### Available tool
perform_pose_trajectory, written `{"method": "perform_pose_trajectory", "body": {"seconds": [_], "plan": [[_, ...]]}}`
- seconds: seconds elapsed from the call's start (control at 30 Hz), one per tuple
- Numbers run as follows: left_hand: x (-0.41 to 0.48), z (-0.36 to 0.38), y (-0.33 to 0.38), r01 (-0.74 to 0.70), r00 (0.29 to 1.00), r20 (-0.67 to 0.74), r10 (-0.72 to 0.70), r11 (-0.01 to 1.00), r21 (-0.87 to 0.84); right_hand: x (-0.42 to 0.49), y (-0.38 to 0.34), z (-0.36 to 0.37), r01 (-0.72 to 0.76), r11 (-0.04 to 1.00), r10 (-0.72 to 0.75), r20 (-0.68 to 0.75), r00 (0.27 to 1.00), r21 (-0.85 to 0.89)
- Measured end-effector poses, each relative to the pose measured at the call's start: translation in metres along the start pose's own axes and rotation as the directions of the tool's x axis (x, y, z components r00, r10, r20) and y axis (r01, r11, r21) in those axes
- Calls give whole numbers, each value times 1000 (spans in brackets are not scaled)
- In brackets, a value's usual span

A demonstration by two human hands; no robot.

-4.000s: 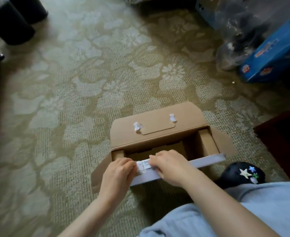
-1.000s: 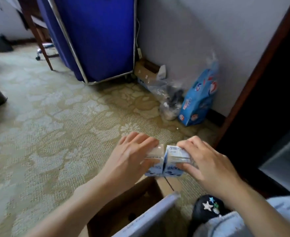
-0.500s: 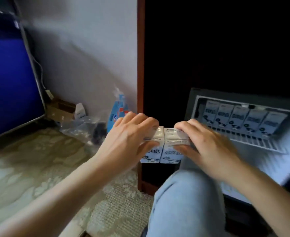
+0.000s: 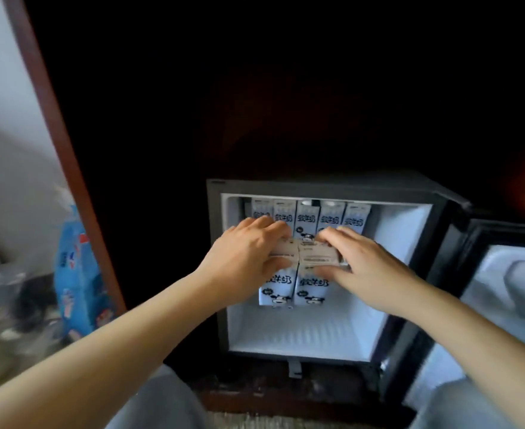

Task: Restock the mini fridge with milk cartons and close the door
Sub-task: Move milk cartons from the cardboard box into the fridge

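Head-camera view: a person crouched before the open mini fridge (image 4: 214, 274) holds a pair of milk cartons at its mouth. The left hand (image 4: 248, 252) clasps the left carton (image 4: 278, 287) round its top, fingers curled over the far edge. The right hand (image 4: 369, 267) grasps the right carton (image 4: 312, 286) the same way, thumb along the near side. The two cartons touch side by side between the hands, upright, their printed fronts hanging below the fingers against the white interior; whether they rest on a shelf cannot be told. Just behind the fingertips, a row of five cartons (image 4: 307, 218) stands in the upper part of the fridge. To the right of the right hand, the door (image 4: 509, 274) stands swung wide. Well to the left of the left hand, past a reddish wooden frame (image 4: 69, 168), a blue printed bag (image 4: 75, 274) leans by the wall. Pale grey trouser knees (image 4: 162, 404) show beneath the forearms.
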State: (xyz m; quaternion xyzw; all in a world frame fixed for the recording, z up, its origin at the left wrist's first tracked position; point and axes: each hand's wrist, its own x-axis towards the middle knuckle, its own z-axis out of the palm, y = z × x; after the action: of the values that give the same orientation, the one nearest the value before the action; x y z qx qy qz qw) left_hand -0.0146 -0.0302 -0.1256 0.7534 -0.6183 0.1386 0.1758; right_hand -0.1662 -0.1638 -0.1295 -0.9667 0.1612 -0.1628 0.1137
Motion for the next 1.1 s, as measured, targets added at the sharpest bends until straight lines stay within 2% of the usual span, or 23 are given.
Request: {"method": "perform_pose_trajectory", "body": {"seconds": [0.23,0.43,0.63,0.93,1.03,1.1], "plan": [[31,90,0,51,976,215,-29,994,-98,6,63,51,-137,989,128,140,982,51],[38,169,-10,184,916,381,-126,976,-118,23,108,112,-223,975,217,266,939,-7],[43,224,-20,283,853,495,-163,942,-178,39,136,165,-288,957,283,364,887,-40],[45,279,-27,390,849,469,-244,888,-243,46,167,210,-318,946,320,343,883,-63],[48,286,-27,447,853,430,-296,840,-309,47,174,212,-333,940,339,330,881,-76],[48,289,-31,515,827,447,-341,777,-361,48,174,211,-313,943,332,339,880,-112]]}}
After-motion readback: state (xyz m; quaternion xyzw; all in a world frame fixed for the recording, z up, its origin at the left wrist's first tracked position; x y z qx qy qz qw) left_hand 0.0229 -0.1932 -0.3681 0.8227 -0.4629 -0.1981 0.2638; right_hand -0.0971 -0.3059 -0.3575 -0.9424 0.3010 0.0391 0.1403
